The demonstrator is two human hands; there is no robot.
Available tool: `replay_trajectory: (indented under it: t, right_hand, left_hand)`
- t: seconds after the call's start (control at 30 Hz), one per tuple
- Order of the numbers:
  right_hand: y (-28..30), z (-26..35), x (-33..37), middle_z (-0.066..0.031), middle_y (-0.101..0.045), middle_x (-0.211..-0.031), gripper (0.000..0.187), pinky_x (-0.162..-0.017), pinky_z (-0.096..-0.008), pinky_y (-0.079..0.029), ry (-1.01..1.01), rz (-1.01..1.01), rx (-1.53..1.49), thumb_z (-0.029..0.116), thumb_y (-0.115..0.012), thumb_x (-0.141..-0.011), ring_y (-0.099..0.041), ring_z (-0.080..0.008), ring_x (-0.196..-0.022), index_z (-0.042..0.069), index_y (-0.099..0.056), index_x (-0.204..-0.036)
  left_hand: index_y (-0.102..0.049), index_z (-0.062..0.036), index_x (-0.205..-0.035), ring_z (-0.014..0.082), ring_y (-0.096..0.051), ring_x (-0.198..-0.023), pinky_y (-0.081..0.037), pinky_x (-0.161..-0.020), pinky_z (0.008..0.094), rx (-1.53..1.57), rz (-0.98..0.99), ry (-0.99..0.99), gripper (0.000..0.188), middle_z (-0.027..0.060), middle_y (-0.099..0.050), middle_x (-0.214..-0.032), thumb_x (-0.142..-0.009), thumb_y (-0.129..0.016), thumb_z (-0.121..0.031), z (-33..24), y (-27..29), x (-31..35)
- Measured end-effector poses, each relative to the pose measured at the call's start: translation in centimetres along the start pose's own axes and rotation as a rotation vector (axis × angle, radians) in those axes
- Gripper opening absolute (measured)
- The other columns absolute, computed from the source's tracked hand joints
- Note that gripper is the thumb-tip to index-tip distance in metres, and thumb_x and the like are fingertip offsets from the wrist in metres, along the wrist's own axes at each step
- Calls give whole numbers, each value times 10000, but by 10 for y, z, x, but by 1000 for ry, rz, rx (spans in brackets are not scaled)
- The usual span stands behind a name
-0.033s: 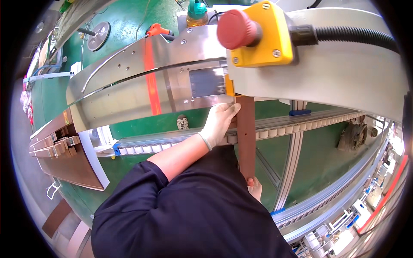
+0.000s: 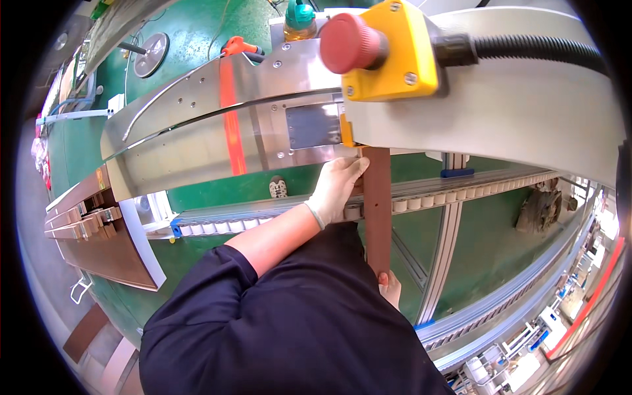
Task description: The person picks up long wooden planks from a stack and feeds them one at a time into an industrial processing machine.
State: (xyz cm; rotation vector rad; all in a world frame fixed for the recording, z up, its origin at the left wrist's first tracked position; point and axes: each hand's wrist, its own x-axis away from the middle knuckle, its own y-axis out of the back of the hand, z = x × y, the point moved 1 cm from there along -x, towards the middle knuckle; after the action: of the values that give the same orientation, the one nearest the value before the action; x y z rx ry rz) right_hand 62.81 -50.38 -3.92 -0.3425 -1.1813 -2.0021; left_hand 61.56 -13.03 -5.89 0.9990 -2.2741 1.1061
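A long, narrow brown board (image 2: 378, 210) runs from near my body up to the machine's edge, its far end under the pale machine housing (image 2: 500, 112). My left hand (image 2: 338, 186), in a white glove, pinches the board's left edge close to that far end. Lower down, my right hand (image 2: 390, 288) holds the near end, fingers curled at its right side; my dark clothing hides part of this hand. A yellow guard piece (image 2: 347, 130) sits just beyond the board's far end.
A red stop button (image 2: 349, 43) on a yellow box juts out above the housing. Metal machine plates (image 2: 191, 141) extend left. A roller rail (image 2: 224, 227) crosses beneath the board. Brown boards are stacked on a rack (image 2: 108, 243) at left. An orange-handled tool (image 2: 238, 46) lies behind.
The stop button and housing appear slightly further left in the view. Both hands keep their places on the board.
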Motion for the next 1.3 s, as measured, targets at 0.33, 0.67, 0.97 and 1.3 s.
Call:
replay_trajectory:
  t: [0.33, 0.67, 0.97, 1.3]
  right_hand:
    - [96, -37, -48, -285, -705, -933, 286, -807, -452, -551, 15, -27, -81, 182, -557, -1000, -710, -424, -893, -55, -674, -1108]
    - [181, -104, -107, -257, -700, -1234, 392, -1004, -483, -524, 74, -280, 116, 226, -647, -990, -664, -412, -1157, -7, -669, -1305]
    - [108, 52, -158, -189, -661, -1341, 443, -1144, -539, -406, 894, -683, 237, 159, -759, -891, -565, -419, -1318, 36, -672, -1308]
    - [-50, 219, -109, -117, -701, -1174, 602, -964, -478, -510, 1210, 160, 535, 421, -779, -877, -658, -337, -1113, 78, -635, -1350]
  left_hand:
    - [-648, 49, -1154, 214, -719, -1000, -600, -882, 368, 66, 15, 45, 374, 104, -713, -1107, -1062, -655, -314, 18, -110, -38]
    - [-650, -46, -1178, 273, -712, -952, -571, -843, 367, -598, 276, -153, 397, 134, -722, -1134, -1059, -584, -420, 64, -170, -108]
    - [-721, -74, -1106, 409, -704, -901, -560, -814, 516, -1696, 92, -547, 386, 216, -728, -929, -980, -606, -420, 35, -49, 53]
    - [-647, -94, -1318, 348, -536, -1301, -347, -1148, 516, -1782, -774, -430, 450, 134, -644, -1293, -933, -636, -326, 16, 162, 220]
